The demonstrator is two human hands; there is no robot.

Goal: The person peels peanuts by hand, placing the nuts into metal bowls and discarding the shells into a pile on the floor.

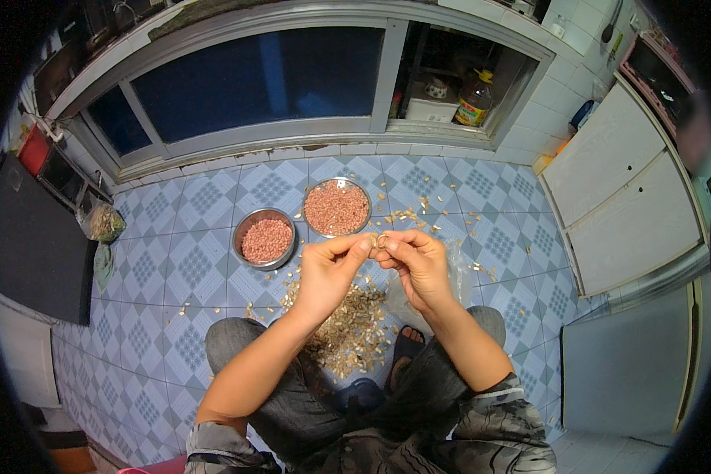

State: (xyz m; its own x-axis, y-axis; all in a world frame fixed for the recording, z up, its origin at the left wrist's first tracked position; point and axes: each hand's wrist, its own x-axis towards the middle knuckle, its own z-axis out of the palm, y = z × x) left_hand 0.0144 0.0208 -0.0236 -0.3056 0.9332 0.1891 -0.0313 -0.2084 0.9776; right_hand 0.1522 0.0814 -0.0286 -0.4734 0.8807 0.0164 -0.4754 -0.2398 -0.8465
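My left hand (pixel 335 269) and my right hand (pixel 418 260) meet at the fingertips in front of me. Between them is a peanut shell (pixel 383 241), split apart, with a piece pinched in each hand. Whether a kernel is still inside cannot be made out. Beyond my hands a shallow steel dish (pixel 367 204) holds shelled pink peanuts (pixel 336 207). To its left stands a deeper steel bowl (pixel 237 252), partly filled with peanuts (pixel 266 240). Below my hands, a heap of peanut shells (pixel 355 332) lies on the floor between my feet.
A clear plastic bag (pixel 459 278) lies under my right forearm. Loose shells (pixel 412 214) are scattered over the blue tiled floor (pixel 195 266). White cabinets (pixel 622 189) stand at the right, a dark panel (pixel 38 237) at the left. A sliding-door cupboard (pixel 260 83) spans the far side.
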